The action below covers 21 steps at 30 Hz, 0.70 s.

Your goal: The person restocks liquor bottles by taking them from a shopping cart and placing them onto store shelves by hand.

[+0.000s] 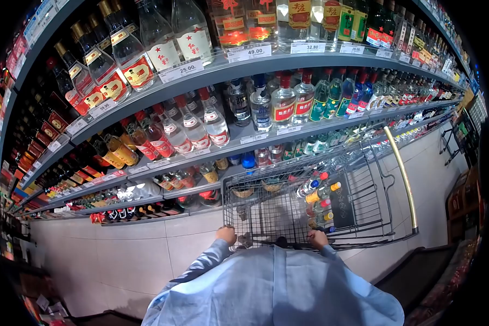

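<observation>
A wire shopping cart [271, 209] stands in front of me, its handle [405, 182] on the right. My left hand [226, 234] is closed at the cart's near left corner, seemingly on its rim. Farther right, my right hand [318, 238] is closed at the near side rim, beside the bottles. Several small bottles [320, 196] with red, yellow and blue caps lie in the cart, against a dark panel [342, 200]. What my fingers wrap round is small and partly hidden.
Shelves of bottles with price tags [250, 52] curve across the view beyond the cart. Tiled floor [119, 255] shows at the left and right. A dark-edged display [418, 277] stands at the lower right, and brown crates [462, 201] at the far right.
</observation>
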{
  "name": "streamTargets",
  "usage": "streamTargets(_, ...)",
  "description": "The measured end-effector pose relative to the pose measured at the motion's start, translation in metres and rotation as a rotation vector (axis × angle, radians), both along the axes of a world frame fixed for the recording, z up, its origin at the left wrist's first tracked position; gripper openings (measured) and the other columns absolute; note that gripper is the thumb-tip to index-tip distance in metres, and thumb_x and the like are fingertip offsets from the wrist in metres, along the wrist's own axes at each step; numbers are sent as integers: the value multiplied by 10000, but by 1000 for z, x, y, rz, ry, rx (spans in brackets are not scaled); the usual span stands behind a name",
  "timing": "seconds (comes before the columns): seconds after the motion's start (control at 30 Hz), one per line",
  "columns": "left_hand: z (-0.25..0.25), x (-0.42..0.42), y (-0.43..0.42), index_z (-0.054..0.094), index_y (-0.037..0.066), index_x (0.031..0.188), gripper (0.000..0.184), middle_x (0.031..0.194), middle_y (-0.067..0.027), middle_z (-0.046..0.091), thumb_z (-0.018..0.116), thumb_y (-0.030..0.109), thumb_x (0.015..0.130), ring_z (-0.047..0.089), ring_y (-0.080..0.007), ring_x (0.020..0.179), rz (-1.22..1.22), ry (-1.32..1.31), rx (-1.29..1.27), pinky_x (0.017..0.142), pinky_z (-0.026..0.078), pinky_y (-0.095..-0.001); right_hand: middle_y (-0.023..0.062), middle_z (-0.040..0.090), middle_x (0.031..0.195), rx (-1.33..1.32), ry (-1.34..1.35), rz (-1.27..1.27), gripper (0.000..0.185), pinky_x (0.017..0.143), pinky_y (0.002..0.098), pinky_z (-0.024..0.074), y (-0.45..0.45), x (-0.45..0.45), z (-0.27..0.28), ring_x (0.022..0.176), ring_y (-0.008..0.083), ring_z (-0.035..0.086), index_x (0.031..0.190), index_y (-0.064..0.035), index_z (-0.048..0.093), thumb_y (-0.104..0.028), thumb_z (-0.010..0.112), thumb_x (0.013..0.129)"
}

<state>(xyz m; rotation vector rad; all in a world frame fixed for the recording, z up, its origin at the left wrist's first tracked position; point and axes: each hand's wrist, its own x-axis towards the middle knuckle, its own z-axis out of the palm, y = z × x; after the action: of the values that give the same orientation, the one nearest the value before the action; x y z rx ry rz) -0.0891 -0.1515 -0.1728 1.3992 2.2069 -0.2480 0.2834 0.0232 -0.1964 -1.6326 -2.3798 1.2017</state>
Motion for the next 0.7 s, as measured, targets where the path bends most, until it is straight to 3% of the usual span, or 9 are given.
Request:
streamTargets(0.03,-3,-1,0,603,60,929,328,990,-120,593,535,318,739,571,-278,926,-6,3,-4,804,459,-385,110,626,684,11,-10,5,198,600,325,473,-1,0,-1,624,221,612,795,-62,640,-211,633,665)
streamTargets(0.13,0,-1,1,606,62,931,332,976,-121,596,536,325,742,578,-280,908,-37,14,-25,793,462,-386,130,630,753,-175,-74,-39,220,672,376,476,1,-3,12,736,304,604,758,-85,639,-281,633,660)
streamTargets(0.23,9,-1,7,607,60,931,345,966,-124,599,537,343,747,583,-281,893,-76,16,-41,785,464,-388,130,628,779,44,-199,-146,209,683,398,475,-6,-9,20,765,309,599,751,-106,635,-299,630,668)
streamTargets(0.37,19,-5,17,611,55,962,365,1017,-143,593,496,350,780,570,-295,942,-25,-82,-97,813,450,-393,162,617,794,9,-233,-206,211,719,451,459,-3,-11,15,788,347,582,766,-100,641,-289,553,739)
streamTargets(0.43,20,-5,20,606,66,981,394,1008,-145,597,498,391,784,568,-299,947,-7,-67,-87,818,450,-397,193,592,699,107,-189,-122,222,669,446,462,-4,-9,2,695,368,575,743,-66,639,-263,537,747)
streamTargets(0.5,26,-3,26,605,63,969,397,1000,-150,598,522,396,771,571,-292,943,-19,-74,-132,809,455,-400,192,594,709,94,-163,-115,237,667,448,462,-4,-8,3,709,367,579,753,-61,638,-265,518,762)
streamTargets(0.7,22,7,39,589,32,921,382,957,-193,593,527,376,768,569,-340,890,-109,-217,108,786,454,-416,165,611,725,98,-328,-141,280,682,443,466,-4,-17,29,727,342,591,749,-84,651,-312,497,798)
